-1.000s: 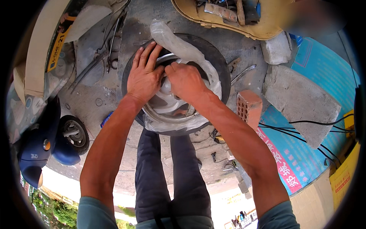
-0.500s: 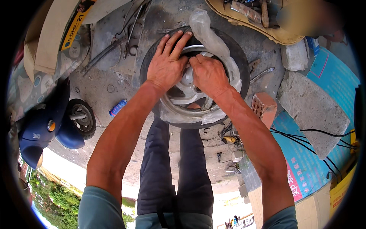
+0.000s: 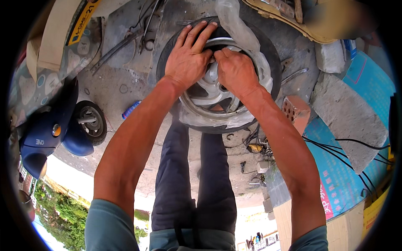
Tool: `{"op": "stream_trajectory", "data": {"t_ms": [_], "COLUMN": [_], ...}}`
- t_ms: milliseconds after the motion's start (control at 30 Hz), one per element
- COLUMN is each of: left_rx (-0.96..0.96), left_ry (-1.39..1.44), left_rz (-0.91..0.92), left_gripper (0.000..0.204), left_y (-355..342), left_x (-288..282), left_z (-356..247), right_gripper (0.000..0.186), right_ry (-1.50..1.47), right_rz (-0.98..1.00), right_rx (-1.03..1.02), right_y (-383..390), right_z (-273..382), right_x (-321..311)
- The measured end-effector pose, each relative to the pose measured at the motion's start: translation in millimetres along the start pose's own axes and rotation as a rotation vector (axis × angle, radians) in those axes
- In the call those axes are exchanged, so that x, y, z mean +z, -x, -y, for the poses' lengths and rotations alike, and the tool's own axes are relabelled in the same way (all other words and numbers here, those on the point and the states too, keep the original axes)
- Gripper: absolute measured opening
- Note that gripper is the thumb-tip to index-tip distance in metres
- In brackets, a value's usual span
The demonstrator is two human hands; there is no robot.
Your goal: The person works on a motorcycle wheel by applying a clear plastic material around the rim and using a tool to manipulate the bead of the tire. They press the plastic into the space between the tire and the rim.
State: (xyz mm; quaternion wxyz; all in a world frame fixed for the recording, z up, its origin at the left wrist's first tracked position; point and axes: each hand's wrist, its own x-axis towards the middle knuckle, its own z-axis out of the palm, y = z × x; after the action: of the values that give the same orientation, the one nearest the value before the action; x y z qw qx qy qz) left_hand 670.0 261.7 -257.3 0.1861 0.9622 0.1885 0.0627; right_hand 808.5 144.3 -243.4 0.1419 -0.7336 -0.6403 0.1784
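A black tyre (image 3: 272, 75) on a silver spoked rim (image 3: 199, 101) lies in front of me, with crinkled clear plastic (image 3: 234, 23) running along its right and lower edges and trailing upward. My left hand (image 3: 188, 58) lies over the upper left of the wheel, fingers spread on the tyre and thumb bent in toward the rim's middle. My right hand (image 3: 236, 71) is closed inside the rim, right of the left thumb, its fingertips pinched at something hidden near the upper centre.
Metal rods (image 3: 113, 52) lie upper left, a blue can (image 3: 130, 109) below them. A blue scooter (image 3: 46, 138) stands at left. A brick (image 3: 297, 113), concrete slab (image 3: 347, 121), cables (image 3: 331, 146) and cyan board (image 3: 362, 83) are at right, a yellow tool case (image 3: 280, 21) at top.
The wheel and both my hands sit higher and further right in the view, along with a shift of the surroundings. Both hands keep much the same pose on the wheel.
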Motion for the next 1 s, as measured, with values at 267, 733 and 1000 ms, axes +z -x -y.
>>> {"op": "stream_trajectory", "data": {"t_ms": [267, 733, 1000], "left_rx": [0.008, -0.947, -0.969], "left_ry": [0.016, 0.041, 0.472], "left_rz": [-0.018, 0.599, 0.517], "left_gripper": [0.019, 0.056, 0.052], "left_y": [-1, 118, 147], "left_x": [-6, -54, -46], "left_z": [0, -89, -94], "right_gripper": [0.016, 0.01, 0.012], "right_ry": [0.001, -0.139, -0.079], "right_rz": [-0.027, -0.277, -0.224], "right_rx": [0.016, 0.03, 0.027], "right_y": [-2, 2, 5], "right_z": [2, 55, 51], "right_x": [1, 29, 50]}}
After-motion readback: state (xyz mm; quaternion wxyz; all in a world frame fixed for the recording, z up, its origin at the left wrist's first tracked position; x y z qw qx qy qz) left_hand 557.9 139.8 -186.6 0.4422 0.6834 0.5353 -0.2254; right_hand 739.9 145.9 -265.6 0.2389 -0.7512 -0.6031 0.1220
